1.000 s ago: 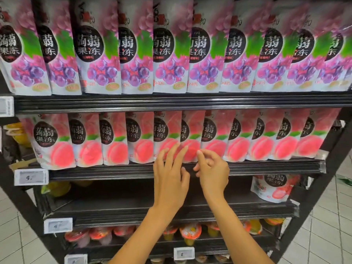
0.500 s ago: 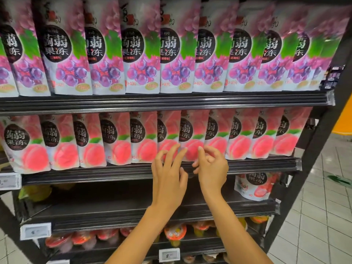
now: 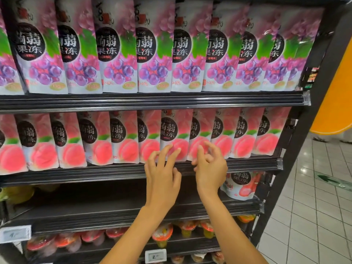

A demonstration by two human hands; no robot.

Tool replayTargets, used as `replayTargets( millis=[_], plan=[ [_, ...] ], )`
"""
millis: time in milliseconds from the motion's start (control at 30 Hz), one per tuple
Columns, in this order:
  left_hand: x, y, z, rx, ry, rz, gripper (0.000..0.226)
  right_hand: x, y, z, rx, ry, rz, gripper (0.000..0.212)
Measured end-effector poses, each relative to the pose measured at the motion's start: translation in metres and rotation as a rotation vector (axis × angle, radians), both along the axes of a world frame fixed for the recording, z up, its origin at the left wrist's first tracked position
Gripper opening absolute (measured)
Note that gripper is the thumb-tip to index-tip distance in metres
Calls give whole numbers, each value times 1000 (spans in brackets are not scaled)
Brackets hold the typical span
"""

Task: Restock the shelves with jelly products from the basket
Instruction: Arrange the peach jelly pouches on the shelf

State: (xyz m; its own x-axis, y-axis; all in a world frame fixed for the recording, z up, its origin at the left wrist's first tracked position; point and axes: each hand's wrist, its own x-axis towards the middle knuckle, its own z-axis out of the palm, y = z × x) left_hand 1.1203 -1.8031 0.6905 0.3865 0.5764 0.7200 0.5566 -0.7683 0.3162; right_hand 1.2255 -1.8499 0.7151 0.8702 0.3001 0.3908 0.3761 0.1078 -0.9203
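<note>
A black store rack (image 3: pixel 152 101) is seen on a white tiled floor (image 3: pixel 304 216). Purple grape jelly bags (image 3: pixel 118 54) are lined up on top, pink peach jelly bags (image 3: pixel 99 141) below. Both hands are held up at the peach bags: the left hand (image 3: pixel 162 176) loose with fingertips (image 3: pixel 178 150) at one bag, the right hand (image 3: pixel 210 166) just beside it, fingers half bent, nothing gripped. One red jelly bag (image 3: pixel 240 185) is stood lower down.

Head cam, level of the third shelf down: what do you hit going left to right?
yellow pouches → left hand → right hand → strawberry jelly pouch → black shelf upright → tiled floor
</note>
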Motion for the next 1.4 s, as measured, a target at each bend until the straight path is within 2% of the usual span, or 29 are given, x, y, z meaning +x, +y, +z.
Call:
replayTargets(
  millis=[133,267,433,767,1000,1100,1200,1400],
  plan=[
    [8,-5,-2,10,-28,-4,58,16,-9,-5,-12,53,-41,25],
    [19,-12,-4,5,-41,9,58,21,-9,-8,-65,50,41,8],
    [28,-15,-7,-13,-12,25,56,29,-12,-7,-101,23,41,9],
    [35,-18,-11,-27,-20,-11,54,36,-18,-9,-2,33,47,8],
    [30,-28,-16,-148,-160,-132,48,27,-28,-22,43,13,94,9],
    [19,-33,-26,-225,-251,-191,42,18,-35,-36,54,46,189,14],
    [1,-39,-44,-257,-259,-202,37,4,-46,-60,62,101,289,21],
    [-55,-53,-106,-416,-160,-188,31,-35,-68,-133,-180,193,363,26]
  ],
)
